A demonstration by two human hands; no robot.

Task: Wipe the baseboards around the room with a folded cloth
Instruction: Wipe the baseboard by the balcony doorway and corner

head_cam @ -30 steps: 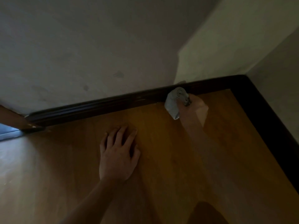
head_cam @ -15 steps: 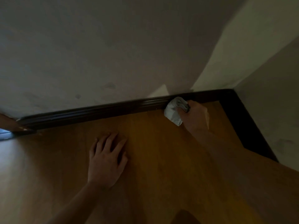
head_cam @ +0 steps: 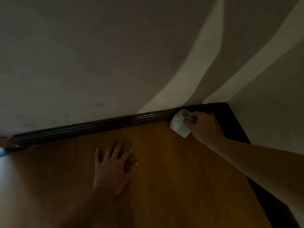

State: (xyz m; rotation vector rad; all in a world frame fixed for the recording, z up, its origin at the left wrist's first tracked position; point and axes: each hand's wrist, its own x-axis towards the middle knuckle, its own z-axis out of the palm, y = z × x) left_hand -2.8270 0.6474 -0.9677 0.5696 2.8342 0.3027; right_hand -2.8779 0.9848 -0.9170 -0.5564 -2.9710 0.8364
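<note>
Right hand [head_cam: 204,127]: fingers curled around a folded white cloth [head_cam: 180,125], gripping it from the right side. The forearm enters from the right edge of the view and extends toward the room corner.

Cloth: bunched and folded, with its upper end pressed against the face of the dark baseboard [head_cam: 98,127]. Its lower end hangs over the floor [head_cam: 164,170]; whether that end touches the boards cannot be determined. The contact point lies near the corner, just left of where the two baseboard runs meet.

Left hand [head_cam: 113,163]: flat on the floor, palm down, fingers straight and slightly spread, holding nothing. It is well apart from the cloth, to the left and nearer the camera, with the fingertips pointing toward the baseboard but not reaching it.

Baseboard: a dark, profiled strip running from the far left edge to the corner along the foot of the wall [head_cam: 98,63]. A second run [head_cam: 236,129] continues from the corner along the right side wall [head_cam: 271,104] toward the camera.

Floor: orange-brown wood finish, dimly lit.

Wall: plain and pale, crossed by two brighter diagonal bands of light [head_cam: 189,79] above the cloth.
</note>
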